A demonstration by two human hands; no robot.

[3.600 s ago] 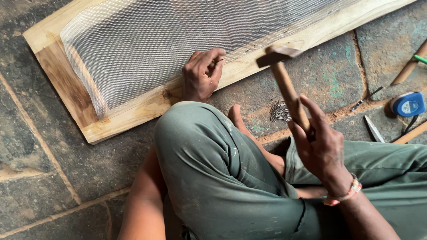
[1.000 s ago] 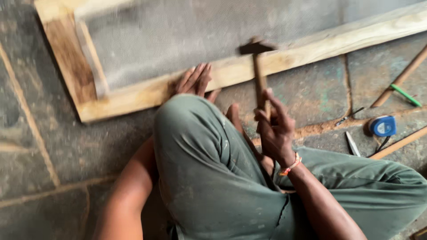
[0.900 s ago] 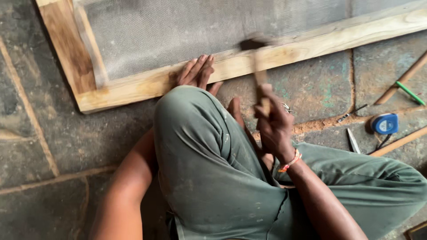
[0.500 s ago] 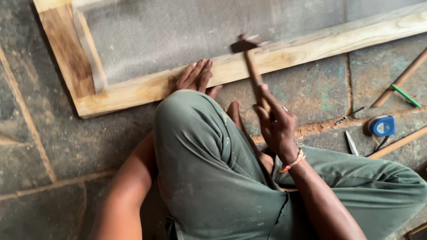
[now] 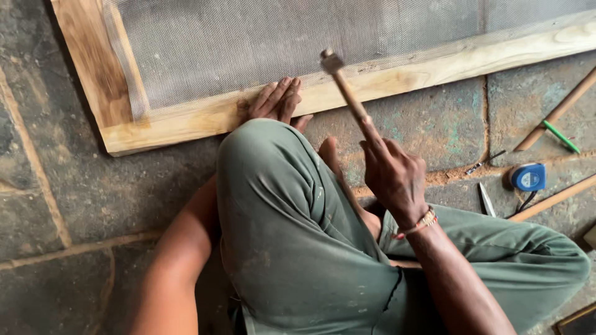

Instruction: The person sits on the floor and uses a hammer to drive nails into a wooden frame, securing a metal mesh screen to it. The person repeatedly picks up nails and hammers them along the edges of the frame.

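Observation:
A wooden frame [image 5: 205, 121] covered with grey wire mesh [image 5: 279, 43] lies flat on the stone floor. My left hand [image 5: 273, 99] rests fingers-together on the frame's near rail, beyond my raised knee in green trousers [image 5: 292, 211]. Whether it pinches anything is hidden. My right hand [image 5: 394, 177] grips the wooden handle of a hammer [image 5: 344, 87]. Its metal head is raised above the rail, just right of my left fingers.
To the right on the floor lie a blue tape measure [image 5: 528, 177], a small metal blade [image 5: 486, 198], a green-handled tool [image 5: 560, 136] and two long wooden sticks [image 5: 555, 111]. A bare foot [image 5: 329, 155] shows between my knee and the hammer hand.
The hammer has swung down onto the rail and up again several times. My left hand stays on the rail; its fingers have flattened since the earliest frame.

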